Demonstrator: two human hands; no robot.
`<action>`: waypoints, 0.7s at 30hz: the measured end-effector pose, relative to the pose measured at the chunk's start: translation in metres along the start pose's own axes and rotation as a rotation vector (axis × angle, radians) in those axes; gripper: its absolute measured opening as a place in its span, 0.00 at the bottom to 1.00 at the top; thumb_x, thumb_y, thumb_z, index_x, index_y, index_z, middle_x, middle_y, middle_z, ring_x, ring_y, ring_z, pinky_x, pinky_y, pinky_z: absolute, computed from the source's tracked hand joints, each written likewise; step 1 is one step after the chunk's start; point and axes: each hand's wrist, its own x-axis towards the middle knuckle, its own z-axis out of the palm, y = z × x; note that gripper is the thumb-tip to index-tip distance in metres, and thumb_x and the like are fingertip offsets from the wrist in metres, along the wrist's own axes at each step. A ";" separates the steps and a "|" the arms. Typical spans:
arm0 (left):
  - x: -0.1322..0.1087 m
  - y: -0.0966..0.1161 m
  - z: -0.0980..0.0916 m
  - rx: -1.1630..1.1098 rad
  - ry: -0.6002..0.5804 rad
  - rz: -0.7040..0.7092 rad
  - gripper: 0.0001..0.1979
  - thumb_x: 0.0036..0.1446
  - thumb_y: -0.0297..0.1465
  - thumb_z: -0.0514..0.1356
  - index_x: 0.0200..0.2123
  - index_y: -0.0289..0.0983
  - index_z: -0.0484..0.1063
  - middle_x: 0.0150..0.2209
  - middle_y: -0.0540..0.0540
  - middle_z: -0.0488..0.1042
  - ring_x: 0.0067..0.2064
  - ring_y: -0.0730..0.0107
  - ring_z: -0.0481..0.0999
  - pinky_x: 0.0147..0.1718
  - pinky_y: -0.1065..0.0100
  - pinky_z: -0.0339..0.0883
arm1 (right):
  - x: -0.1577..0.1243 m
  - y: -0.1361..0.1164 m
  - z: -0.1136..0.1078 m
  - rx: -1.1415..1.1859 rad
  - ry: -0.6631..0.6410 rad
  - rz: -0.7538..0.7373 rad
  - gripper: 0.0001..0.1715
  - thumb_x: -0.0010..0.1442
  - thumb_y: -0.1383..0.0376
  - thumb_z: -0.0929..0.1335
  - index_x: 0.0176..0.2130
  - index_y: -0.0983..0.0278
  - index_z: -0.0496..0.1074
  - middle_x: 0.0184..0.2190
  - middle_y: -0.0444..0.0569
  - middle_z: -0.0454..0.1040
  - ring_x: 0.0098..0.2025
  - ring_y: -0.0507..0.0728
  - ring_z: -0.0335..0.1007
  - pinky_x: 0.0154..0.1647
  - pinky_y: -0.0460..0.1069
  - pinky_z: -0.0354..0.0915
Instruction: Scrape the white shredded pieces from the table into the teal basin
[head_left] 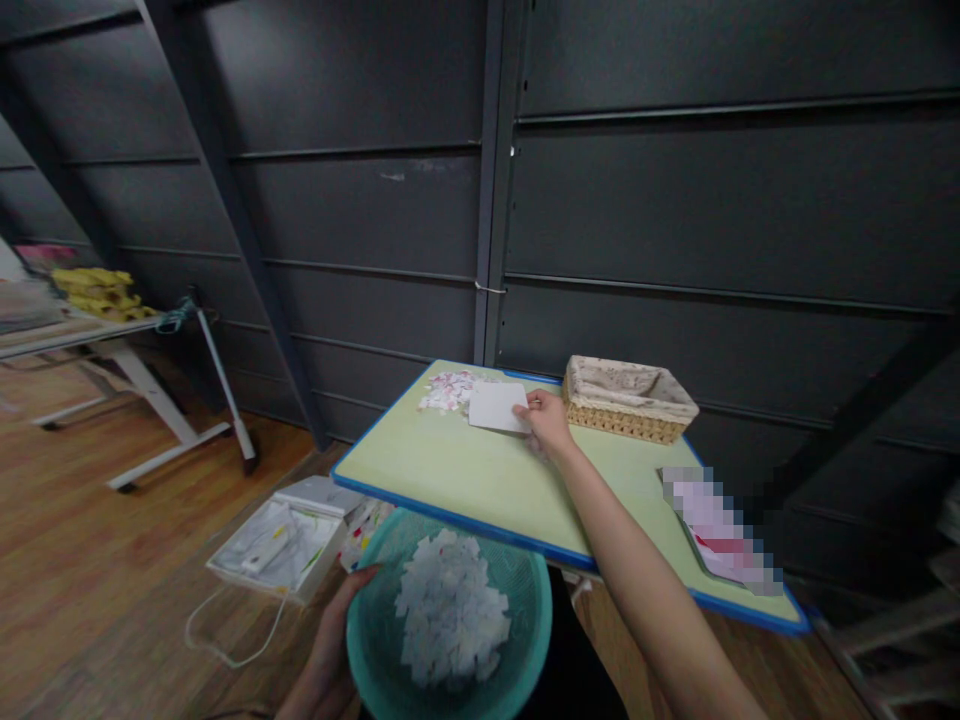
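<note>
My right hand (546,422) reaches over the table and pinches the right edge of a flat white card (496,408). Just left of the card lies a pile of small white and pinkish paper scraps (450,390), partly covered by it. Below the table's front edge, my left hand (339,625) grips the left rim of a teal plastic basket (536,640). A heap of white paper pieces (452,610) fills the middle of that basket. Most of my left hand's fingers are hidden behind the basket wall.
The pale green table (435,462) has a blue edge. At its back right stands a cloth-lined wicker basket (622,425); a blurred-out flat object (720,530) lies at the right. An open white box (274,550) rests lower left. A dark panelled wall (360,220) rises behind.
</note>
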 end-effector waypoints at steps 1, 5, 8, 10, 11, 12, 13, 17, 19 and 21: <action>0.000 0.000 -0.001 0.005 0.001 0.001 0.04 0.48 0.25 0.59 0.23 0.34 0.71 0.16 0.47 0.75 0.18 0.64 0.72 0.20 0.65 0.68 | -0.001 -0.002 0.001 -0.002 -0.017 0.003 0.13 0.42 0.59 0.67 0.28 0.65 0.68 0.22 0.46 0.71 0.23 0.52 0.64 0.21 0.44 0.55; 0.000 -0.001 0.000 0.005 -0.014 -0.007 0.05 0.49 0.26 0.58 0.22 0.34 0.71 0.17 0.45 0.75 0.18 0.64 0.72 0.21 0.64 0.68 | -0.005 -0.008 0.003 -0.015 -0.081 0.016 0.12 0.41 0.60 0.67 0.28 0.65 0.68 0.20 0.43 0.69 0.21 0.51 0.62 0.20 0.43 0.53; -0.002 0.000 0.001 0.015 -0.007 -0.004 0.05 0.49 0.26 0.59 0.23 0.33 0.71 0.17 0.45 0.76 0.18 0.64 0.72 0.21 0.64 0.68 | -0.004 -0.007 0.000 0.010 -0.099 0.051 0.13 0.40 0.61 0.68 0.29 0.65 0.68 0.20 0.42 0.68 0.20 0.50 0.61 0.19 0.43 0.53; -0.001 0.000 0.000 0.006 -0.008 0.003 0.04 0.49 0.26 0.59 0.23 0.34 0.71 0.17 0.45 0.76 0.19 0.65 0.73 0.21 0.65 0.68 | -0.003 -0.006 -0.003 0.039 -0.105 0.091 0.14 0.39 0.61 0.68 0.29 0.66 0.68 0.19 0.43 0.68 0.19 0.50 0.61 0.18 0.43 0.52; 0.000 -0.001 -0.001 0.000 -0.016 -0.005 0.04 0.48 0.26 0.59 0.23 0.34 0.71 0.17 0.46 0.76 0.19 0.65 0.73 0.22 0.65 0.69 | -0.002 -0.006 -0.005 0.054 -0.101 0.106 0.14 0.39 0.61 0.68 0.29 0.66 0.68 0.19 0.43 0.68 0.19 0.50 0.61 0.18 0.43 0.52; 0.000 -0.001 -0.002 -0.005 -0.023 -0.011 0.04 0.48 0.27 0.60 0.23 0.34 0.71 0.17 0.46 0.76 0.19 0.65 0.73 0.22 0.64 0.69 | -0.001 -0.006 -0.006 0.070 -0.091 0.115 0.15 0.39 0.60 0.68 0.29 0.66 0.68 0.20 0.43 0.68 0.19 0.50 0.61 0.18 0.43 0.52; 0.001 -0.002 -0.003 -0.006 -0.027 -0.020 0.03 0.48 0.27 0.60 0.24 0.34 0.71 0.17 0.46 0.76 0.19 0.64 0.73 0.22 0.64 0.69 | 0.000 -0.006 -0.007 0.087 -0.075 0.114 0.15 0.39 0.60 0.68 0.29 0.66 0.68 0.20 0.43 0.69 0.19 0.50 0.61 0.18 0.43 0.52; 0.002 -0.003 -0.005 -0.005 -0.049 -0.045 0.03 0.46 0.28 0.62 0.25 0.33 0.71 0.18 0.46 0.76 0.19 0.63 0.74 0.22 0.63 0.68 | -0.003 -0.014 -0.008 0.087 -0.021 0.019 0.14 0.42 0.59 0.68 0.29 0.66 0.67 0.20 0.43 0.69 0.20 0.51 0.61 0.20 0.44 0.53; 0.000 -0.003 -0.004 -0.020 -0.068 -0.066 0.04 0.45 0.28 0.62 0.24 0.34 0.70 0.17 0.46 0.76 0.19 0.63 0.74 0.22 0.64 0.68 | -0.016 -0.026 -0.002 0.000 -0.043 -0.086 0.11 0.45 0.60 0.67 0.28 0.65 0.66 0.20 0.43 0.69 0.22 0.51 0.63 0.22 0.44 0.55; -0.001 -0.002 -0.002 -0.025 -0.070 -0.072 0.04 0.46 0.27 0.62 0.24 0.34 0.69 0.17 0.47 0.76 0.21 0.63 0.75 0.24 0.64 0.69 | -0.041 -0.040 0.010 -0.163 -0.101 -0.230 0.06 0.50 0.63 0.65 0.30 0.64 0.66 0.25 0.46 0.72 0.27 0.53 0.67 0.26 0.44 0.58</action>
